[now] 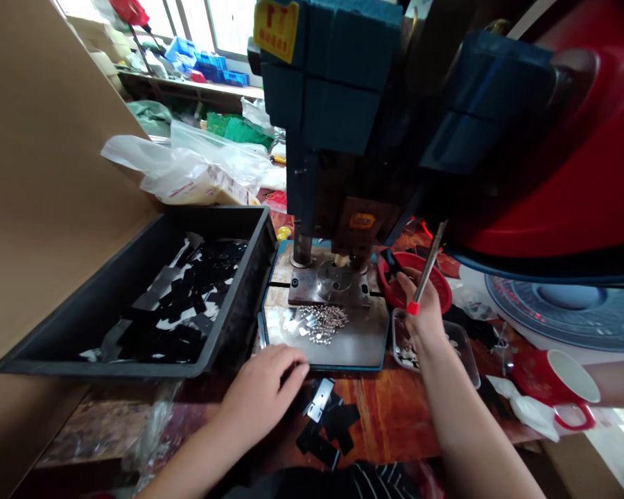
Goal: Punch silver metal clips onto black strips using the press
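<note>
My left hand point(273, 381) rests at the front edge of the press's metal plate point(358, 339), fingers bent together; whether it holds anything is hidden. Over a red bowl point(441, 291), my right hand point(420, 298) grips a small black plate point(390, 262). A metal rod with a red tip point(427, 270) passes in front of that hand. Small silver pins point(325, 322) lie heaped on the metal plate, before the die block point(330, 285). Black and silver pieces point(333, 423) are scattered on the wooden table point(390, 416) beside my left hand.
A black bin point(202, 367) of flat pieces stands at the left, beside cardboard point(57, 173). The blue press point(333, 83) rises ahead, with a red wheel point(577, 159) at right. A clear tray point(462, 346) and red mug point(541, 374) are at the right; another person's arm point(621, 383) shows beyond.
</note>
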A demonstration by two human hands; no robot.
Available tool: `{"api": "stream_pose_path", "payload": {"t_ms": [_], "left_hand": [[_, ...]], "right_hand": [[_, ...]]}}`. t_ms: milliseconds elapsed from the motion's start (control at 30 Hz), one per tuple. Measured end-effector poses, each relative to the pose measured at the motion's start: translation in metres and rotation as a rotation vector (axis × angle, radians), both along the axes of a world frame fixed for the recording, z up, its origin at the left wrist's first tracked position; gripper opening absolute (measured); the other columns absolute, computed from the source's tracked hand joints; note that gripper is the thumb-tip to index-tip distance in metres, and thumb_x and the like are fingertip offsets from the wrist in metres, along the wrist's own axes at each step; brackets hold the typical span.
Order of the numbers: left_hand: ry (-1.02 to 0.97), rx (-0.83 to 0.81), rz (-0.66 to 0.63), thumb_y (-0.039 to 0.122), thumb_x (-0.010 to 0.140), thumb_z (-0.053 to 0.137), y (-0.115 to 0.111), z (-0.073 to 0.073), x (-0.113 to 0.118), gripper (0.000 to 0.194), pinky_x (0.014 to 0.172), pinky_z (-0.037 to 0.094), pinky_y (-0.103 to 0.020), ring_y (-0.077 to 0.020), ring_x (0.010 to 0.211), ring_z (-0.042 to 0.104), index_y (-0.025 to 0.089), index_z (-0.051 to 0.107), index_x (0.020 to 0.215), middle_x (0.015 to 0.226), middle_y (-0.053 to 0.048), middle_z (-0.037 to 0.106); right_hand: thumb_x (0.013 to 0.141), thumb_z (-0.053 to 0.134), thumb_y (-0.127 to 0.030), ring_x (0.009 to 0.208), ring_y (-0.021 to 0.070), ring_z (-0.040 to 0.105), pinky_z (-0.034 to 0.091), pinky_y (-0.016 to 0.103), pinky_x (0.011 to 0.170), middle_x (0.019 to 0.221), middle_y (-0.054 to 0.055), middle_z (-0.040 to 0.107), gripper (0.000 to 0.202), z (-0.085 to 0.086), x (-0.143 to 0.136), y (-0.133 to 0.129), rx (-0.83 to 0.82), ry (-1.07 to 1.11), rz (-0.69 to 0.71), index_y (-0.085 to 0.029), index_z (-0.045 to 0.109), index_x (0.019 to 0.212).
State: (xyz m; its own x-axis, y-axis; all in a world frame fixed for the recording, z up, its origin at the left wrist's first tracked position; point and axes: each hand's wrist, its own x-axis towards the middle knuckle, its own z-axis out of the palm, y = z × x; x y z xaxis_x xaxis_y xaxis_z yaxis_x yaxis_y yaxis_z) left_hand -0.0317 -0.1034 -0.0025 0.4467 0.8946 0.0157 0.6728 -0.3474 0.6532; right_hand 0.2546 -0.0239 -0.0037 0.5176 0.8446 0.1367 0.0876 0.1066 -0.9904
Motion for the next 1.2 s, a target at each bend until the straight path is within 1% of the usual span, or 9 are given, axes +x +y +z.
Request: {"api": "stream_pose_path", "payload": {"t_ms": [100,167,233,300,467,600,833,1033,1200], "left_hand": [[0.060,-0.146,-0.227,0.030,0.087,0.047,-0.017,-0.009,0.007,0.018,0.079,0.044,-0.035,-0.0209,0.089,0.059,0.025,0.064,0.093,0.093,-0.002,0.065],[0.126,-0.162,-0.295,0.029,0.082,0.054,-0.025,-0.021,0.012,0.019,0.083,0.043,-0.039,-0.0246,0.095,0.058,0.026,0.063,0.098,0.099,-0.003,0.064],[0.176,-0.146,-0.272,0.029,0.077,0.059,-0.028,-0.031,0.017,0.030,0.086,0.042,-0.042,-0.0275,0.100,0.055,0.027,0.061,0.107,0.106,-0.005,0.061],[0.206,-0.136,-0.212,0.031,0.076,0.059,-0.030,-0.039,0.020,0.037,0.086,0.041,-0.043,-0.0288,0.102,0.053,0.027,0.058,0.113,0.109,-0.006,0.059],[0.210,-0.184,-0.122,0.031,0.075,0.058,-0.032,-0.044,0.023,0.035,0.086,0.041,-0.044,-0.0294,0.100,0.054,0.022,0.057,0.109,0.106,-0.008,0.059],[0.195,-0.222,-0.090,0.026,0.078,0.052,-0.031,-0.044,0.019,0.020,0.084,0.042,-0.041,-0.0272,0.097,0.055,0.020,0.059,0.095,0.100,-0.007,0.060],[0.197,-0.204,-0.055,0.022,0.077,0.049,-0.029,-0.046,0.011,0.024,0.083,0.042,-0.041,-0.0261,0.094,0.056,0.020,0.059,0.098,0.099,-0.008,0.060],[0.171,-0.215,-0.055,0.020,0.071,0.051,-0.027,-0.047,0.007,0.014,0.079,0.042,-0.037,-0.0232,0.090,0.056,0.019,0.057,0.084,0.091,-0.005,0.061],[0.073,-0.272,-0.074,0.020,0.076,0.047,-0.026,-0.042,0.006,0.013,0.074,0.042,-0.034,-0.0205,0.084,0.059,0.020,0.058,0.082,0.086,-0.003,0.065]], "right_hand": [[0.076,0.063,-0.041,0.067,0.0174,0.063,0.049,0.032,0.066,0.077,0.002,0.066,0.035,-0.004,-0.005,-0.030,-0.033,-0.110,-0.012,-0.020,0.056,0.102],[0.081,0.059,-0.038,0.077,0.0192,0.063,0.049,0.033,0.073,0.083,0.004,0.067,0.021,-0.007,-0.021,-0.048,-0.085,-0.373,0.175,-0.021,0.062,0.094],[0.086,0.054,-0.033,0.086,0.0198,0.062,0.047,0.033,0.080,0.091,0.004,0.068,0.016,-0.010,-0.040,-0.061,-0.088,-0.647,0.467,-0.023,0.065,0.092],[0.089,0.050,-0.028,0.089,0.0197,0.060,0.045,0.033,0.082,0.093,0.004,0.068,0.017,-0.012,-0.056,-0.066,-0.078,-0.847,0.642,-0.023,0.066,0.094],[0.092,0.046,-0.026,0.087,0.0196,0.058,0.044,0.031,0.079,0.091,0.005,0.065,0.019,-0.013,-0.070,-0.060,-0.141,-1.134,0.719,-0.022,0.065,0.095],[0.090,0.047,-0.023,0.086,0.0183,0.057,0.042,0.029,0.077,0.089,0.004,0.064,0.015,-0.008,-0.068,-0.057,-0.182,-1.163,0.740,-0.020,0.062,0.091],[0.085,0.052,-0.021,0.073,0.0145,0.055,0.040,0.025,0.067,0.078,0.001,0.061,0.009,-0.004,-0.062,-0.054,-0.233,-1.026,0.724,-0.020,0.060,0.082],[0.085,0.049,-0.018,0.084,0.0169,0.060,0.044,0.029,0.077,0.088,0.004,0.067,0.017,0.001,-0.047,-0.050,-0.284,-0.978,0.733,-0.020,0.066,0.090],[0.088,0.048,-0.020,0.087,0.0178,0.061,0.046,0.031,0.080,0.092,0.004,0.068,0.019,0.001,-0.039,-0.053,-0.269,-0.954,0.697,-0.021,0.066,0.094]]}}
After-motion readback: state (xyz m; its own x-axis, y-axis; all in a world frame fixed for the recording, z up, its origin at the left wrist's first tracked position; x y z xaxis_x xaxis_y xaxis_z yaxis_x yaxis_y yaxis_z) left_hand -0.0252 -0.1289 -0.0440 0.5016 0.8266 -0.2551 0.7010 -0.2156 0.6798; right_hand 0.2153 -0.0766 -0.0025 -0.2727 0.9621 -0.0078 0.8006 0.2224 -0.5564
